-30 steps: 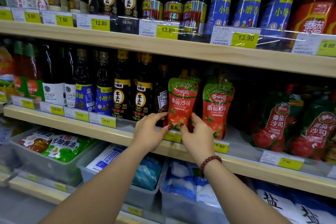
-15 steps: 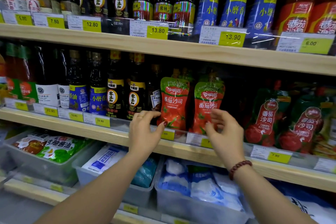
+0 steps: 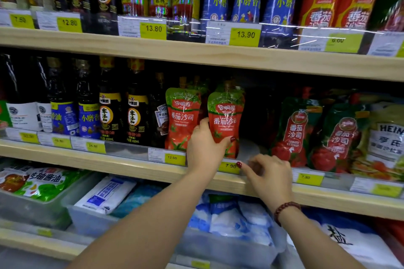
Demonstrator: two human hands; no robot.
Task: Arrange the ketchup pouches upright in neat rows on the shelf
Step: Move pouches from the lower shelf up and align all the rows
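Supermarket aisle: wooden middle shelf point(image 3: 65, 157), sauce bottles point(image 3: 135, 116) at left. Two red ketchup pouches upright at front. Left pouch point(image 3: 182, 116) stands free. Right pouch point(image 3: 226, 113) gripped low by left hand point(image 3: 204, 148), fingers point(image 3: 205, 123) curled round it. Right hand point(image 3: 271, 172) at price rail point(image 3: 310, 178), loosely curled, empty. Gap beside held pouch, so row looks unfinished.

middle shelf point(image 3: 131, 165): two red-and-green ketchup pouches stand upright, side by side. left hand point(image 3: 205, 148) grips the right-hand pouch point(image 3: 226, 116) low down, thumb across its front. left-hand pouch point(image 3: 182, 116) stands unheld, just beside dark sauce bottles point(image 3: 135, 116). right hand point(image 3: 271, 174) at the shelf edge, forefinger by the 7.90 price tag point(image 3: 229, 166), holding nothing.
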